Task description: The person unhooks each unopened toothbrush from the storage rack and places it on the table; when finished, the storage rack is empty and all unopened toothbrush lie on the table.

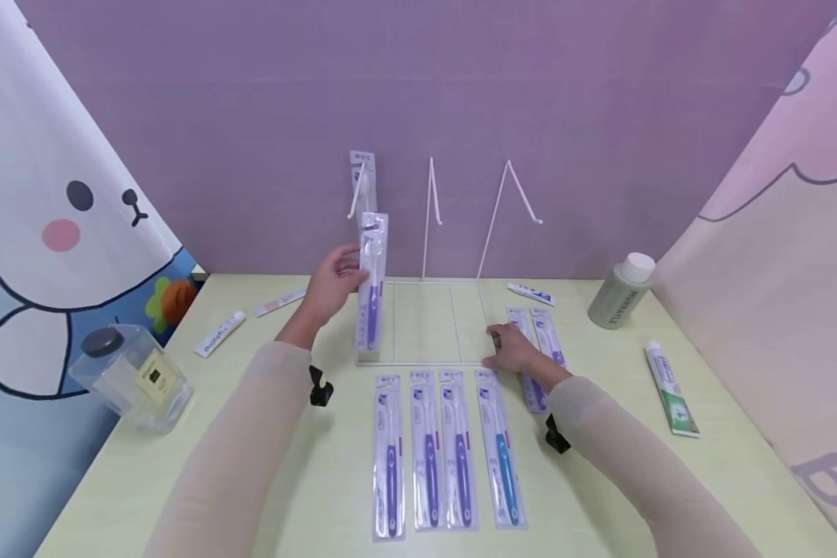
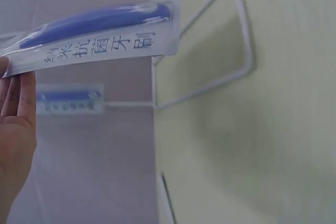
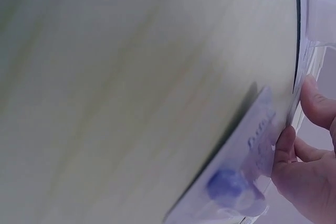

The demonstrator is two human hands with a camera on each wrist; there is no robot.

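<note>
My left hand (image 1: 330, 288) pinches a packaged toothbrush (image 1: 373, 291) by its side, upright and a little in front of the left hook of a white wire display rack (image 1: 424, 240). In the left wrist view its purple handle (image 2: 105, 24) shows through the clear pack. Behind it, another packaged toothbrush (image 1: 363, 169) hangs at that left hook. The middle and right hooks carry nothing. Low on the right, my right hand (image 1: 519, 353) grips the side rail of the rack's base; thumb and finger lie about the rail in the right wrist view.
Several packaged toothbrushes (image 1: 431, 465) lie in a row before the rack, one blue (image 1: 507, 473). Two more (image 1: 545, 337) lie right of it. Toothpaste tubes (image 1: 672, 391), a grey-green bottle (image 1: 617, 298) and a clear bottle (image 1: 129, 380) stand or lie around. A purple backdrop (image 1: 286, 139) rises behind.
</note>
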